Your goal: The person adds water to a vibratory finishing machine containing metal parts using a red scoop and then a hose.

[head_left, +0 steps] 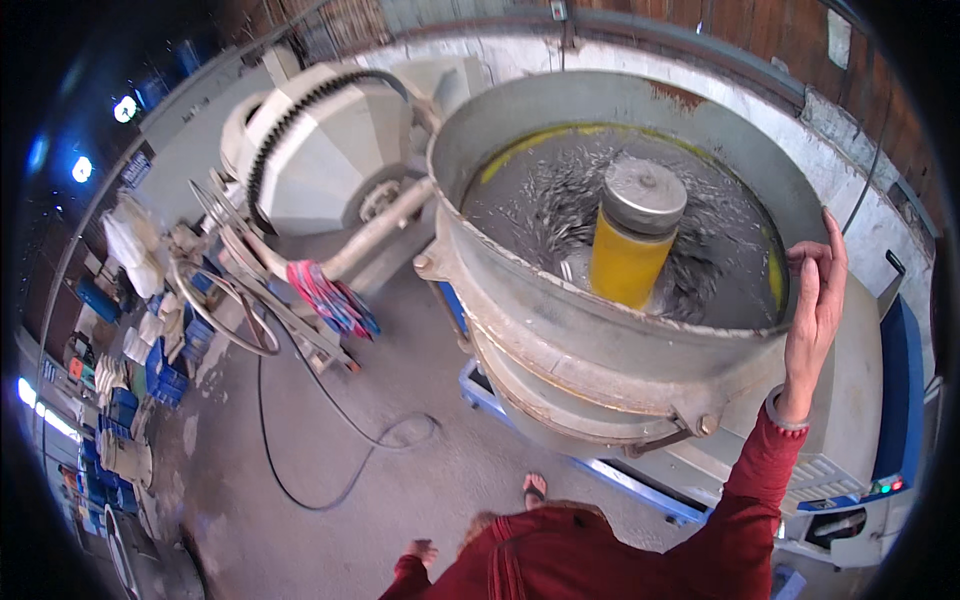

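Note:
A big round grey metal tub (pixel 560 300), which looks like a vibratory finishing bowl, stands before me. Inside it lies a dark grey mass of small slender pieces (pixel 560 190), streaked as if in motion around a yellow centre column (pixel 628 258) with a grey metal cap (pixel 645 190). At the tub's right rim is my right hand (pixel 818 295), fingers apart, some bent over the edge and one stretched upward; nothing shows in its grasp. My left hand (pixel 422 551) hangs low beside my body, small in view, its fingers seemingly loose and holding nothing.
A pale mixer drum (pixel 320 150) with a toothed ring stands behind left. A pink and blue cloth (pixel 330 298) hangs on its frame. A black cable (pixel 365 470) loops across the floor. Blue crates (pixel 165 375) line the left side. A blue-edged machine (pixel 900 390) stands at right.

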The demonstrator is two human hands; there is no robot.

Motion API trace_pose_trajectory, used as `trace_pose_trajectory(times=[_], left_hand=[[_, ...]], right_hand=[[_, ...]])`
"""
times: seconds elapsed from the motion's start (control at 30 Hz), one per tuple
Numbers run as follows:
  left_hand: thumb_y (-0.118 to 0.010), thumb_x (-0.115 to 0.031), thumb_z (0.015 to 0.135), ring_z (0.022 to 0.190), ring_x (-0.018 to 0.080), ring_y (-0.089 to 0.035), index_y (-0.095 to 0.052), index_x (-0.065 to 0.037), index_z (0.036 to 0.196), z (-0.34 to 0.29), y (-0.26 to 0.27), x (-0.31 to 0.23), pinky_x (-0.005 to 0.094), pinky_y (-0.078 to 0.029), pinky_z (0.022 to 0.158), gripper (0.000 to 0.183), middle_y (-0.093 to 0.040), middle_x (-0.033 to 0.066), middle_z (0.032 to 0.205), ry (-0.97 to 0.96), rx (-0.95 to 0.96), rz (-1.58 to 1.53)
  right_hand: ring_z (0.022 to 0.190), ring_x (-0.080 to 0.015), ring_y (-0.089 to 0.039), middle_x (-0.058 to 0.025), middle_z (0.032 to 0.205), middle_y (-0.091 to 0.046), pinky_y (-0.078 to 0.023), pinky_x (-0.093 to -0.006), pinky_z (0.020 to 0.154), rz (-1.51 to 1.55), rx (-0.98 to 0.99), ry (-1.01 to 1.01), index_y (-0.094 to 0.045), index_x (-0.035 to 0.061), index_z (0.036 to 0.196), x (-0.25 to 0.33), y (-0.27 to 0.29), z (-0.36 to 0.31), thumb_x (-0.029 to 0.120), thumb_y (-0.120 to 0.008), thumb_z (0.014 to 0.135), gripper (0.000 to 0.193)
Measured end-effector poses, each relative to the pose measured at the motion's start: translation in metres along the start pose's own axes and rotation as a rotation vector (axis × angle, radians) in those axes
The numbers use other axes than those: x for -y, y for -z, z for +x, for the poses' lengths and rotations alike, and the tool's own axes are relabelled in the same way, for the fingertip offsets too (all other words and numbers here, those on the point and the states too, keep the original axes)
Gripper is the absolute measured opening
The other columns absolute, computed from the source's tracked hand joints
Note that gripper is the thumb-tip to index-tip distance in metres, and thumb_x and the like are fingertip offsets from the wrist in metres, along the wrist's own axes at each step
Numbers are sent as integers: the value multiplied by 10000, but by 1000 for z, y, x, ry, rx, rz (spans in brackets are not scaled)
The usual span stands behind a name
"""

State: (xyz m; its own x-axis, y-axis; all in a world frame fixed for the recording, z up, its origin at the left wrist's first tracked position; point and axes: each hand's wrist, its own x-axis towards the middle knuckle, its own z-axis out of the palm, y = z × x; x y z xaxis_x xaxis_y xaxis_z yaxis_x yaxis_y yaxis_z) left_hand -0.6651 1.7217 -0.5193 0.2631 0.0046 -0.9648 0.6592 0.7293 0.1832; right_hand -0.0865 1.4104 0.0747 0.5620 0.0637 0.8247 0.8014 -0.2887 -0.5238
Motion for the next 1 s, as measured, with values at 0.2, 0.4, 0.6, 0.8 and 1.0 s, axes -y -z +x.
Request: trace_pose_trajectory(times=[0.2,0.4,0.6,0.8,1.0], left_hand=[[-407,-281,901,572,188,-600,-510,-74,1108,-27,-38,-86,285,-444,448,311,-649,138,811,-142,-354,201],[-522,-330,833,727,347,-609,-492,-29,974,33,-15,-206,445,-469,648,334,-635,172,758,-551,-574,970],[-501,-393,860,719,416,-567,-454,5,872,52,-67,-417,479,-439,648,401,-582,249,787,-1020,-881,738],[-471,-321,882,641,188,-597,-562,20,974,73,-137,-596,321,-489,584,365,-613,129,767,-972,-325,479],[-521,-128,797,728,272,-581,-570,-25,929,241,-127,-658,377,-485,639,174,-585,114,782,-959,-298,1165]], right_hand=[[883,-166,-466,-91,956,-514,-362,-291,824,-280,230,-111,-352,53,1326,1,-24,4,291,-515,832,572],[958,-198,-465,-119,1032,-520,-326,-331,897,-499,311,-192,-360,44,1323,1,-29,7,394,-546,803,654],[996,-212,-466,-117,1033,-524,-312,-337,929,-602,225,-256,-371,44,1318,1,-50,12,307,-579,813,606],[855,-119,-497,-44,958,-530,-377,-247,841,-1123,-134,-152,-434,54,1278,36,-53,-17,42,-514,874,412],[791,-179,-510,-120,853,-542,-387,-301,750,-983,-229,-128,-384,-65,1264,126,-198,-34,305,-436,914,512]])
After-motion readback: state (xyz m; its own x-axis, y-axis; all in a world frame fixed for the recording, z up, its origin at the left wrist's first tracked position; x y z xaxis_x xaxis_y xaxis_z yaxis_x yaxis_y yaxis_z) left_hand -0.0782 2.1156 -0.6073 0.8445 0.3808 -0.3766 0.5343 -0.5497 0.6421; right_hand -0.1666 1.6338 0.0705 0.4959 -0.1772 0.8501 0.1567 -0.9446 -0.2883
